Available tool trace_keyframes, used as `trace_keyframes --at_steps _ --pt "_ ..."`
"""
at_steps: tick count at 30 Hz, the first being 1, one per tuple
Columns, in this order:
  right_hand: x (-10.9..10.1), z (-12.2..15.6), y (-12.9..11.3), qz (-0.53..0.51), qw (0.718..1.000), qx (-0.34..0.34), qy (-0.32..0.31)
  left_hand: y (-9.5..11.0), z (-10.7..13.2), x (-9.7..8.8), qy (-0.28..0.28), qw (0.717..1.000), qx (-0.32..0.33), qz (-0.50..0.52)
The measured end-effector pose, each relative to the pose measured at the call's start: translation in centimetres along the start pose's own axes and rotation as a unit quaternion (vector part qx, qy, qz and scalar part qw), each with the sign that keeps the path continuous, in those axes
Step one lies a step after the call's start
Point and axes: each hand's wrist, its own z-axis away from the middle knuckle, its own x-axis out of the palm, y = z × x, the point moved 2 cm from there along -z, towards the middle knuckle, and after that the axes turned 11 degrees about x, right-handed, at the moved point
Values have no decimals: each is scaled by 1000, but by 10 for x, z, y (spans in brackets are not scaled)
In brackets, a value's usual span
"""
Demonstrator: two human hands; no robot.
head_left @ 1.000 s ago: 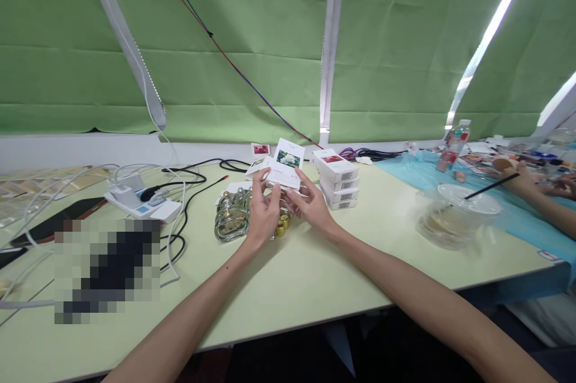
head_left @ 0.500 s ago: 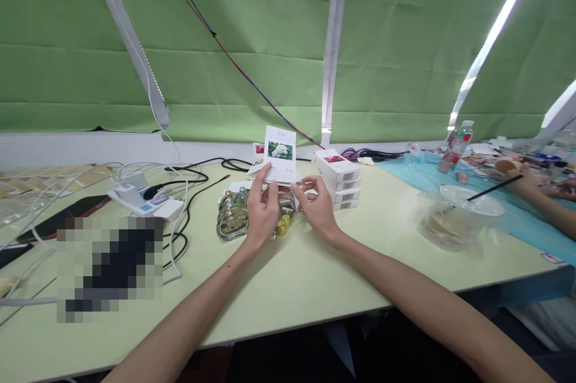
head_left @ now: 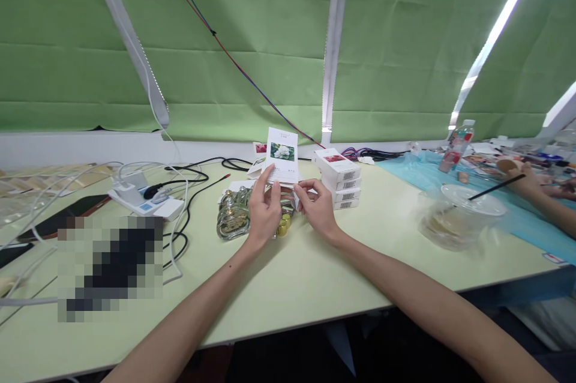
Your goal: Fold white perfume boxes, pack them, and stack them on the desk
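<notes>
My left hand point(head_left: 264, 210) pinches the lower edge of a white flat carton with a white-flower picture point(head_left: 282, 155), held upright above the pale green table point(head_left: 288, 287). My right hand point(head_left: 317, 206) is closed on the carton's bottom flap from the right. Just below my hands lie glass perfume bottles with gold caps point(head_left: 234, 219). A stack of closed white boxes with barcodes point(head_left: 338, 178) stands right of the carton. More flat cartons point(head_left: 260, 152) lie behind it.
A white power strip point(head_left: 144, 203) with black and white cables sits at the left, beside a dark phone point(head_left: 54, 221). At the right, another person's hand point(head_left: 524, 179) works over a blue cloth near a clear lidded bowl point(head_left: 454, 215) and a water bottle point(head_left: 456, 146).
The carton went from lying tilted between my hands to standing upright, lifted slightly. My right hand shifted to its bottom flap.
</notes>
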Motion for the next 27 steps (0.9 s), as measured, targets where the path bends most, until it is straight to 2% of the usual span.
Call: trace_keyframes --at_steps 10,27 --pt "0 0 2 -3 1000 -4 9 -6 2 -1 -4 1000 10 -17" --pt "-1 1 -2 12 999 -26 23 -2 1 1 7 1000 -20 -1"
